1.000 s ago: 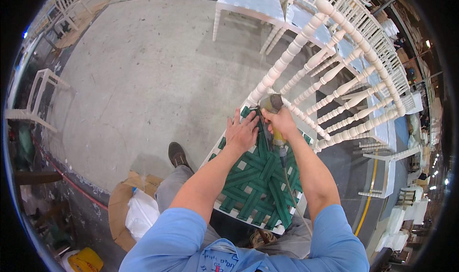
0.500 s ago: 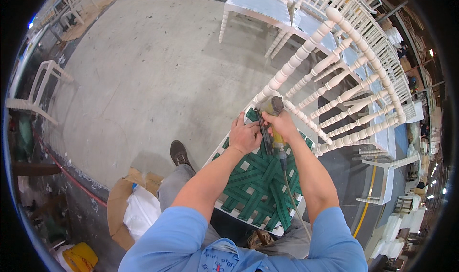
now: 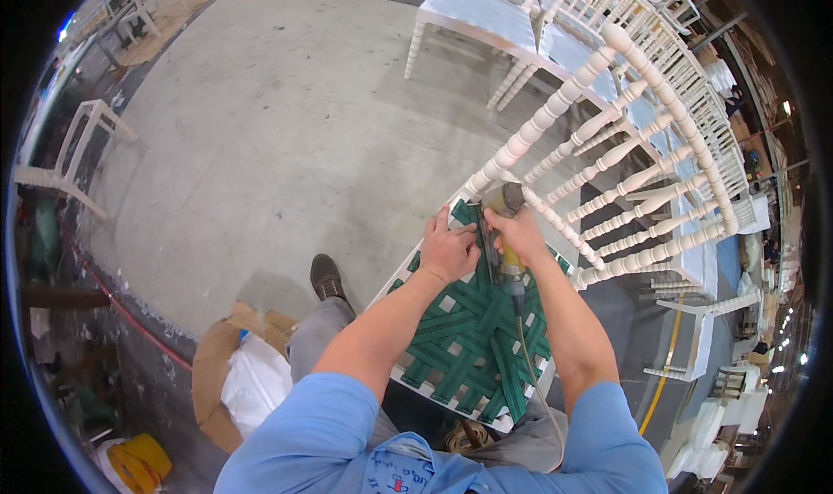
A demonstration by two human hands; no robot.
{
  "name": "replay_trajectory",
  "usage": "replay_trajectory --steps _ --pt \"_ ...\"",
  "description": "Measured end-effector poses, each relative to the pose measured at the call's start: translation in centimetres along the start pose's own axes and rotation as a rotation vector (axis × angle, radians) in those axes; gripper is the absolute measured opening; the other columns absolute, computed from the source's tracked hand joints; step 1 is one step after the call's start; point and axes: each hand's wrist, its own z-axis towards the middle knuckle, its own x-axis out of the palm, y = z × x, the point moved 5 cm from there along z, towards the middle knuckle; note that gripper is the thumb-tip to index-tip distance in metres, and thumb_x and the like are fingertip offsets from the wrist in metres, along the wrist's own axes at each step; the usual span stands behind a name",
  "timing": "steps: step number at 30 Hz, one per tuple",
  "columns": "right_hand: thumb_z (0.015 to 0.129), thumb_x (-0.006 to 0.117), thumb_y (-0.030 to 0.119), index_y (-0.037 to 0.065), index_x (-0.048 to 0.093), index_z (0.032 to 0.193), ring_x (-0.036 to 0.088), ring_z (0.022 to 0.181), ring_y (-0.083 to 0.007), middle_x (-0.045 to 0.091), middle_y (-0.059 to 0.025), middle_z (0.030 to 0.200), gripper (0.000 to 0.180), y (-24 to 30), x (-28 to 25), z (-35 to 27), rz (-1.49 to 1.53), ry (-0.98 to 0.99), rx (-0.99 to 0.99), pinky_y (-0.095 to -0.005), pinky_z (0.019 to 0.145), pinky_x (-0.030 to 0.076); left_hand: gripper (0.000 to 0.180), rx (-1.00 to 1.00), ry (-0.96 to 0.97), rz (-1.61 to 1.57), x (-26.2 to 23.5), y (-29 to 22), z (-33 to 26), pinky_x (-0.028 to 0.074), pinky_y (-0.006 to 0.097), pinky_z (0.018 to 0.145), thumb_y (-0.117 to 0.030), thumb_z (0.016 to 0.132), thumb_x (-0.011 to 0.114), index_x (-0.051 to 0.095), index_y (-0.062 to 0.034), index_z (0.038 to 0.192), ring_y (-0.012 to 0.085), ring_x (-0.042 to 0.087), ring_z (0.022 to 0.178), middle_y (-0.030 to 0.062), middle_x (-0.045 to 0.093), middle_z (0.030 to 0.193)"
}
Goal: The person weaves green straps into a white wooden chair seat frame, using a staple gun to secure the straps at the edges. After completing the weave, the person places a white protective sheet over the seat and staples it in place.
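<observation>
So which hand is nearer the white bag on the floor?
Left. The left hand presses the green webbing, on the white bag's side; the right hand grips the staple gun farther away.

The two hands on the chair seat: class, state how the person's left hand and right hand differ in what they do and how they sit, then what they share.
The right hand grips a pneumatic stapler; the left hand holds no tool. The left hand presses flat on the green webbing; the right hand is curled round the stapler's handle, above the webbing. Both are bare and meet at the seat's back edge, by the white chair spindles.
</observation>
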Motion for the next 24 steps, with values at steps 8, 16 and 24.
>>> replay_trajectory --steps 8,16,24 --pt "0.092 0.077 0.029 0.0 0.065 0.089 0.057 0.05 -0.0143 0.064 -0.0053 0.073 0.032 -0.5 -0.8 0.7 -0.092 -0.023 -0.005 -0.0311 0.043 0.047 0.025 0.006 0.002 -0.026 -0.3 -0.3 0.0 0.039 0.054 0.11 -0.026 0.083 0.064 0.082 -0.015 0.095 0.0466 0.048 0.137 -0.0033 0.077 0.117" --pt "0.096 0.074 0.025 -0.001 0.062 0.113 0.058 0.052 -0.0144 0.064 -0.0059 0.084 0.033 -0.8 -5.9 -7.2 0.111 -0.045 0.008 -0.0317 0.046 0.047 0.024 0.034 -0.015 -0.04 -0.1 -0.5 0.2 0.041 0.055 0.107 -0.026 0.083 0.063 0.081 -0.0149 0.094 0.0498 0.049 0.134 -0.0016 0.077 0.117" --pt "0.097 0.073 0.02 0.001 0.064 0.114 0.059 0.057 -0.0132 0.066 -0.0039 0.087 0.027 -7.9 -19.7 -40.4 0.013 -0.548 0.326 -0.0307 0.05 0.049 0.028 0.149 -0.019 0.059 0.3 -0.7 1.8 0.045 0.053 0.109 -0.024 0.091 0.062 0.075 -0.0206 0.116 0.036 0.069 0.099 0.0112 0.077 0.108"
